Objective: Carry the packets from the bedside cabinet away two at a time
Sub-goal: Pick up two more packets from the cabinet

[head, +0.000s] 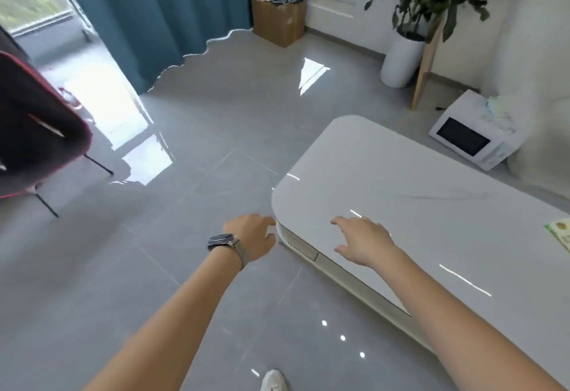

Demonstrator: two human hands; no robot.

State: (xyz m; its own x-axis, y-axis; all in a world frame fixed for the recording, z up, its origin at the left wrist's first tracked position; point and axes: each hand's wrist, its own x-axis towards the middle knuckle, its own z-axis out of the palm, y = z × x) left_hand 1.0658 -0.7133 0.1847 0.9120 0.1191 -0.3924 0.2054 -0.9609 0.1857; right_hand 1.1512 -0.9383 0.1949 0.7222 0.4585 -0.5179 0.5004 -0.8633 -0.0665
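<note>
Both of your hands are empty: your left hand (254, 236) with loosely curled fingers, your right hand (362, 241) with fingers spread over the white table (416, 180). One green packet (559, 231) shows at its right edge.

green packet (562, 234): cut off by the right edge, print blurred
chair (37, 131): cut off at the left edge
shoe (274, 380): cut by the near edge
left grip (254, 236): fingertips hidden behind its knuckles

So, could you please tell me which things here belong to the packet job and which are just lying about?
Job:
left hand, empty
right hand, empty
green packet at the table edge

Lying about:
microwave
cardboard box
potted plant
chair
</note>
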